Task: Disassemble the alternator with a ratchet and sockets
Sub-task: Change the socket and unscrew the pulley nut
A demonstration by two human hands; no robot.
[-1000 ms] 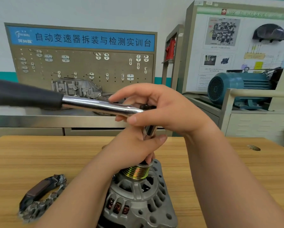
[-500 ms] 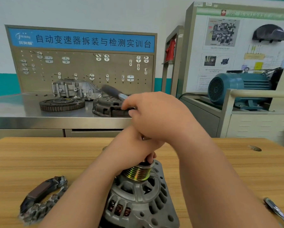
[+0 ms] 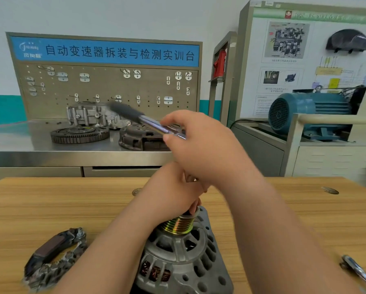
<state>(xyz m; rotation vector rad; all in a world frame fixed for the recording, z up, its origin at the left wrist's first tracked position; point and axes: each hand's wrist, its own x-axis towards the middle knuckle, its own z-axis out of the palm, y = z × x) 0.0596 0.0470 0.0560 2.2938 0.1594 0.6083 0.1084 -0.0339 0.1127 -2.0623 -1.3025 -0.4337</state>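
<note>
Alternator (image 3: pixel 178 262) stands at 6 o'clock on the wooden table (image 3: pixel 50 204), pulley end up, copper windings showing through the slots in its grey housing. The left hand (image 3: pixel 173 187) is closed over the top of the brass-coloured grooved pulley (image 3: pixel 178 225), fingers curled down with the tips on its upper rim; what lies under the palm is hidden. Just above, touching the left hand, the right hand (image 3: pixel 205 151) holds the ratchet (image 3: pixel 139 118), thumb and curled fingers pinching the chrome shank. The ratchet's head is covered by the hand. Its blurred black grip points away toward 10 o'clock.

On the table at 8 o'clock, well apart from the alternator, lies a dark horseshoe-shaped rectifier part (image 3: pixel 50 257) with a stud on its upper end. At 4 o'clock a chrome tool (image 3: pixel 357 272) runs off the frame's edge.

Behind the table, at 11 o'clock, a steel bench (image 3: pixel 19 143) carries a toothed flywheel ring (image 3: pixel 80 133), a dark clutch cover (image 3: pixel 141 139) just beside it and a grey cast housing (image 3: pixel 88 115) behind both. A pegboard (image 3: pixel 105 85) with a blue banner rises at the back. At 2 o'clock sits a blue electric motor (image 3: pixel 309 111) in front of a display panel (image 3: pixel 305 60).
</note>
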